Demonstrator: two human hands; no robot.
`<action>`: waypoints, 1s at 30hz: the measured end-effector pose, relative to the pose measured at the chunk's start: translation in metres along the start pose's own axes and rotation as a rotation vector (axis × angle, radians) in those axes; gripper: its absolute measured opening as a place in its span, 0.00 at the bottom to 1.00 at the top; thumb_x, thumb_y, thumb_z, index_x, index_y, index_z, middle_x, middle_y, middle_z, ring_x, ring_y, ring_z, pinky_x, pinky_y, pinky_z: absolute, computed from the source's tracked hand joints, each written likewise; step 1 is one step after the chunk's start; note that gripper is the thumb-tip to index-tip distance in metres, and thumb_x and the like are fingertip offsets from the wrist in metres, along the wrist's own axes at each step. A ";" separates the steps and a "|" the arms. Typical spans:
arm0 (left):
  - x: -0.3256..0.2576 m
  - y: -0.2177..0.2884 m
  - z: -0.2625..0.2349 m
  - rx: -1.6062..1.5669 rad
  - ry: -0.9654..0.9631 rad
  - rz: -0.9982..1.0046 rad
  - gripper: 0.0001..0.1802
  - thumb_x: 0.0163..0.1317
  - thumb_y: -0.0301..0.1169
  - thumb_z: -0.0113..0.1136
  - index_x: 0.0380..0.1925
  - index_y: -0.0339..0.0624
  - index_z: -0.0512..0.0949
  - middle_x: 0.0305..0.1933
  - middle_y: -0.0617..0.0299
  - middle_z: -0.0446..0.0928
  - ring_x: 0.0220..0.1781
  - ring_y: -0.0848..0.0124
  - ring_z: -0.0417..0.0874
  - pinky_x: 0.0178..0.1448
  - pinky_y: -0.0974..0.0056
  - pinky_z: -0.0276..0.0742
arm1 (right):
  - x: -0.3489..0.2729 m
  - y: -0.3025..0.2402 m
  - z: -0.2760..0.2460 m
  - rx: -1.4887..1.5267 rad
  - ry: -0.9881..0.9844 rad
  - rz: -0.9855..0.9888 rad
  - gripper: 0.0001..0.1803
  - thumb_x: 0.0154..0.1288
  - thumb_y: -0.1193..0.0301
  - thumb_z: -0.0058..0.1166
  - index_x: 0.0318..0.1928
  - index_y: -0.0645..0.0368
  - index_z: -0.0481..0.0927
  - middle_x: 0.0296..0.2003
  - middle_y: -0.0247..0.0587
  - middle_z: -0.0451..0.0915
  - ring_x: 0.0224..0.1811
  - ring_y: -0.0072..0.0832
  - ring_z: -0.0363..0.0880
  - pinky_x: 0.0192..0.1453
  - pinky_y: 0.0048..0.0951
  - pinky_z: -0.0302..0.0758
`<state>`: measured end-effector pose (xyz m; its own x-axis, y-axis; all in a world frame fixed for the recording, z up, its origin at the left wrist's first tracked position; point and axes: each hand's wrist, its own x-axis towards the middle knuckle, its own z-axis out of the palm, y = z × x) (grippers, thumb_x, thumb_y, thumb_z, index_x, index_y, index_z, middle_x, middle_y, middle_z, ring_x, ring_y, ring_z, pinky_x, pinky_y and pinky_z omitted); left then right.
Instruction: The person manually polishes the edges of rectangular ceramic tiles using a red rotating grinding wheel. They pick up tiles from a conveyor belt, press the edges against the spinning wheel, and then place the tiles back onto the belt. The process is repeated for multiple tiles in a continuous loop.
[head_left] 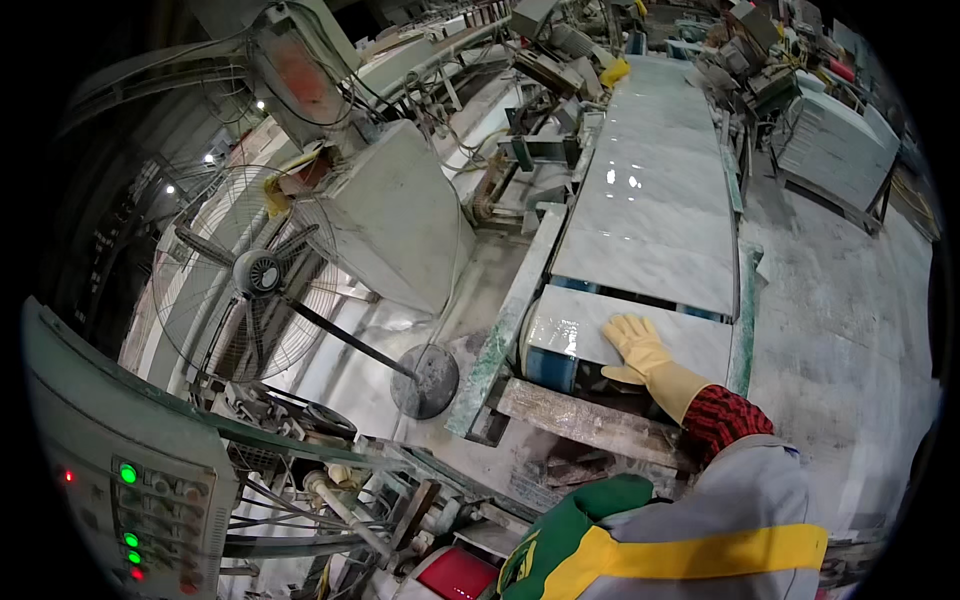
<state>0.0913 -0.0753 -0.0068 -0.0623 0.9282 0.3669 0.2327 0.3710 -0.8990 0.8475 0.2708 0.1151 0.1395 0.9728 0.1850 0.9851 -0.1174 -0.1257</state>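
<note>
A control panel (130,500) with green lamps sits far left, a standing fan (250,275) beside it. The gloved right hand (640,350) lies flat, fingers together, on the near marble slab (690,340), just inside its front edge; bare floor (850,330) lies open to the right.

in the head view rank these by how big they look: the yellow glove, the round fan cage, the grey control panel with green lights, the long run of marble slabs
Largest to smallest as they appear:
1. run of marble slabs
2. fan cage
3. control panel, though it sits close to the camera and is cut by the edge, so its place against the fan is unsure
4. yellow glove on the right hand, lying flat on the nearest slab
</note>
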 end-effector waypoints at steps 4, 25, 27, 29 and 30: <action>-0.025 -0.010 0.013 -0.011 -0.032 -0.069 0.26 0.72 0.39 0.48 0.66 0.38 0.73 0.71 0.40 0.69 0.74 0.38 0.64 0.74 0.35 0.58 | 0.041 0.027 -0.049 0.140 -0.089 0.097 0.44 0.49 0.46 0.69 0.63 0.56 0.71 0.60 0.54 0.77 0.65 0.49 0.73 0.68 0.46 0.68; 0.021 -0.045 -0.048 -0.643 -0.354 -0.528 0.24 0.76 0.31 0.45 0.69 0.33 0.67 0.69 0.43 0.71 0.69 0.45 0.71 0.72 0.47 0.66 | 0.027 0.024 -0.088 0.381 -0.389 0.261 0.27 0.56 0.49 0.71 0.41 0.62 0.82 0.34 0.48 0.83 0.37 0.32 0.80 0.43 0.37 0.76; 0.033 -0.060 -0.067 -0.623 -0.494 -0.515 0.23 0.79 0.33 0.41 0.69 0.34 0.68 0.71 0.46 0.70 0.71 0.49 0.71 0.73 0.50 0.66 | 0.010 0.008 -0.090 0.358 -0.330 0.255 0.29 0.56 0.48 0.70 0.43 0.62 0.82 0.32 0.47 0.82 0.36 0.34 0.80 0.42 0.36 0.76; -0.022 -0.060 -0.021 -0.491 -0.206 -0.542 0.25 0.80 0.36 0.40 0.71 0.36 0.65 0.74 0.49 0.68 0.75 0.53 0.67 0.77 0.51 0.62 | 0.014 -0.022 -0.083 0.375 -0.349 0.216 0.29 0.56 0.47 0.69 0.44 0.61 0.82 0.32 0.46 0.82 0.36 0.35 0.80 0.42 0.36 0.76; -0.015 -0.053 -0.028 -0.614 -0.363 -0.642 0.25 0.80 0.36 0.40 0.71 0.36 0.65 0.74 0.49 0.68 0.76 0.53 0.67 0.77 0.51 0.61 | 0.009 -0.026 -0.082 0.360 -0.339 0.232 0.30 0.57 0.47 0.69 0.45 0.61 0.82 0.32 0.45 0.82 0.36 0.35 0.80 0.42 0.36 0.76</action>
<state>0.1070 -0.1091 0.0418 -0.6277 0.5438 0.5570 0.5109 0.8277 -0.2322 0.8309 0.2658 0.2001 0.2499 0.9463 -0.2049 0.8272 -0.3186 -0.4629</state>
